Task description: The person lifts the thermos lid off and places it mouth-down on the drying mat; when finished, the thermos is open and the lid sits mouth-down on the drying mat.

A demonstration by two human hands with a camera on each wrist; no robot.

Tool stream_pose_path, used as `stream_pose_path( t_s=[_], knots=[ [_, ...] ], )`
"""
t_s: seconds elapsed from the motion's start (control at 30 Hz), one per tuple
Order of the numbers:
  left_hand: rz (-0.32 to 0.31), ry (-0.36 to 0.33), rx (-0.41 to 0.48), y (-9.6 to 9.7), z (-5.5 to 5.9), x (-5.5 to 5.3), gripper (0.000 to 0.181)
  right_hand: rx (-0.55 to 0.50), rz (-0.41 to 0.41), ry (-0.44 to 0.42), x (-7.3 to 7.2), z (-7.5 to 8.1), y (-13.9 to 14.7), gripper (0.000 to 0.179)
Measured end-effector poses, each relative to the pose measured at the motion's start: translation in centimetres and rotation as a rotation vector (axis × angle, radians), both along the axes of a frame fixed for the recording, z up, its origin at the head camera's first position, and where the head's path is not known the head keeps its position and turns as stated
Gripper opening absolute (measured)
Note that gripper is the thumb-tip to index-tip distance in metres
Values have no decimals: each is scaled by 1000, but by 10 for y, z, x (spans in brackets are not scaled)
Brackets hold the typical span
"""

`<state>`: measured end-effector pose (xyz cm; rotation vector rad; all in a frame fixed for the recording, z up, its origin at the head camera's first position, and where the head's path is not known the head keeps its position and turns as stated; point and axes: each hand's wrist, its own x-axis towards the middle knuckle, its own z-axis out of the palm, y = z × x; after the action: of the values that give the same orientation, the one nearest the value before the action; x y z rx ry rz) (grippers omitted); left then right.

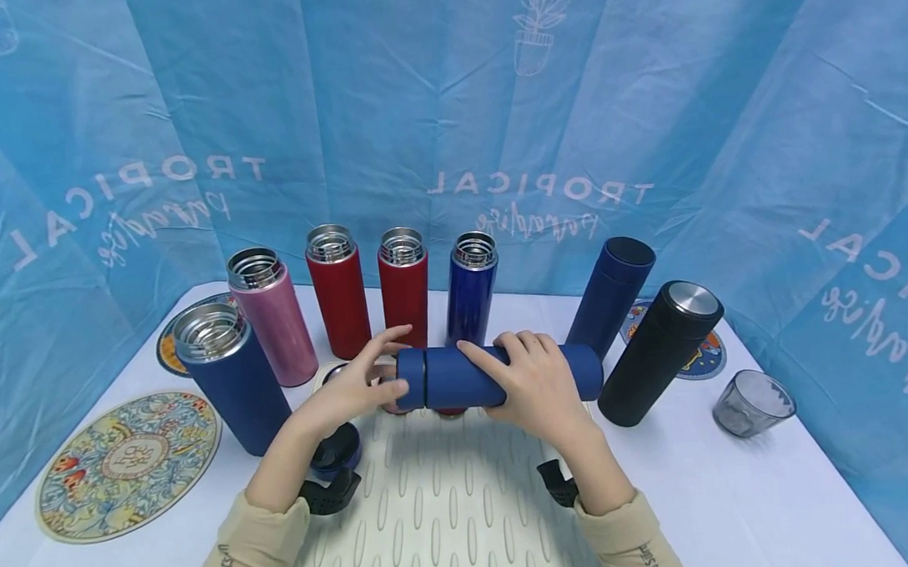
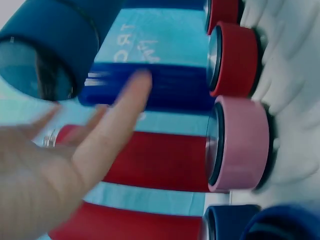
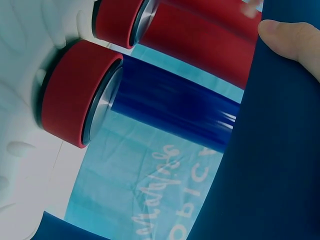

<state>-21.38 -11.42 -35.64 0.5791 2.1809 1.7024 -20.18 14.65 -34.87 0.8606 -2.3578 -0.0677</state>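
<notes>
A dark blue vacuum flask [image 1: 457, 383] lies level in the air over the pale mat, its lid [image 1: 412, 378] on and pointing left. My right hand [image 1: 536, 381] grips the flask around its body, thumb along the near side. At the lid end, my left hand [image 1: 353, 395] is held with fingers spread and loosely bent around the lid's end. The left wrist view shows these fingers [image 2: 110, 125] blurred and extended, below the lid's round top. Beneath the flask, a pink lid [image 2: 242, 145] and a red lid [image 2: 237, 60] rest on the mat.
Lidless flasks stand behind: blue [image 1: 236, 387], pink [image 1: 279, 327], two red, including one [image 1: 338, 308], and glossy blue [image 1: 470, 300]. Lidded navy [image 1: 608, 299] and black [image 1: 655, 360] flasks stand right, near a glass [image 1: 751, 402]. A round patterned mat [image 1: 130, 470] lies left.
</notes>
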Motion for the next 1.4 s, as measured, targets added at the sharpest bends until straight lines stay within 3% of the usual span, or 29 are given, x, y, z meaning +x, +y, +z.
stream_pose_path(
  t_s=[0.13,0.3,0.67,0.8,0.9,1.03,1.2,1.4],
  knots=[
    [-20,140,32,-3,0,1,84,-4,-9,-5,-1,1,1,89],
    [3,174,41,-2,0,1,68,-7,-16,-8,-1,2,3,89],
    [84,16,-31,3,1,1,54,4,-18,7,-1,2,4,88],
    [94,-78,-7,7,-1,0,52,11,-20,7,0,2,4,87],
    [85,-109,2,7,-1,0,54,16,-23,1,0,2,4,87],
    [68,-38,-24,6,0,1,59,5,-24,-12,0,2,4,87],
    [5,128,31,2,2,2,77,-33,-14,-33,-1,2,5,87],
    [-27,164,76,2,1,2,66,-32,-12,-44,-2,2,5,87]
  ],
)
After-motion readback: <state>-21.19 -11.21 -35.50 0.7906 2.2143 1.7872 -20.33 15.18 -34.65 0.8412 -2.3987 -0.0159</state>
